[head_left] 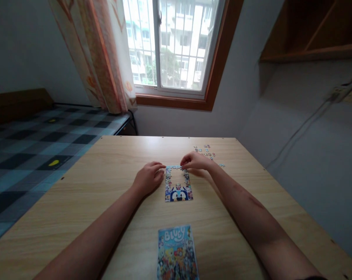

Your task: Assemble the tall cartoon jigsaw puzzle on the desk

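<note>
A small, partly assembled jigsaw puzzle lies in the middle of the wooden table; its frame and lower part are joined, its centre is a bare gap. My left hand rests on the table against the puzzle's left edge, fingers curled and touching the top left corner. My right hand hovers at the puzzle's top right corner, fingertips pinched together on the top edge, seemingly on a puzzle piece too small to make out. Loose puzzle pieces lie scattered just behind my right hand.
A printed puzzle picture card lies near the table's front edge. A bed with a checked cover stands to the left. Behind the table are a window with a curtain; a wooden shelf hangs at upper right.
</note>
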The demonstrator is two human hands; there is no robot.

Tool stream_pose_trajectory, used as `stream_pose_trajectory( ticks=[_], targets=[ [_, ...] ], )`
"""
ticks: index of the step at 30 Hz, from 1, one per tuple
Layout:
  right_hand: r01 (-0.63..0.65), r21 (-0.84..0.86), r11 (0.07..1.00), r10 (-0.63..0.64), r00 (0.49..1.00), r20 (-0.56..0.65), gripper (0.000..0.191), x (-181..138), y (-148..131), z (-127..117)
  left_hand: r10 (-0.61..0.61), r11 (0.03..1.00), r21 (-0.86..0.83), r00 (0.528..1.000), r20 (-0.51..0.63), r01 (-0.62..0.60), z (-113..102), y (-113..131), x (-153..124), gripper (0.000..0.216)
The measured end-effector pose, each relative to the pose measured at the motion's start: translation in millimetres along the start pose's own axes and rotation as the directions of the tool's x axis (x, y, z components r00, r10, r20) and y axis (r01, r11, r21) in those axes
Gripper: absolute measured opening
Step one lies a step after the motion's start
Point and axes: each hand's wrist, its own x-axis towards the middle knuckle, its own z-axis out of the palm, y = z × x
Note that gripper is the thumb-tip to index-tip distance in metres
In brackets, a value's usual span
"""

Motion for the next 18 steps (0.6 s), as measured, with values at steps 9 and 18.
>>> stream_pose_trajectory(
  ticks=[9, 18],
  targets=[
    [-0.029, -0.140, 0.990, 0.013, 0.993, -0.115, 0.015, 1.8, -5.9, 10.3, 0.005, 1.000, 0.014, 1.000, -0.004, -0.005, -1.2, 2.6, -0.6, 0.031],
    [-0.057, -0.195, 0.979, 0.033, 0.992, -0.124, 0.015, 0.2, -6.1, 12.1, 0.007, 1.000, 0.011, 1.000, -0.008, -0.007, 0.4, 1.0, -0.2, 0.031]
  ],
)
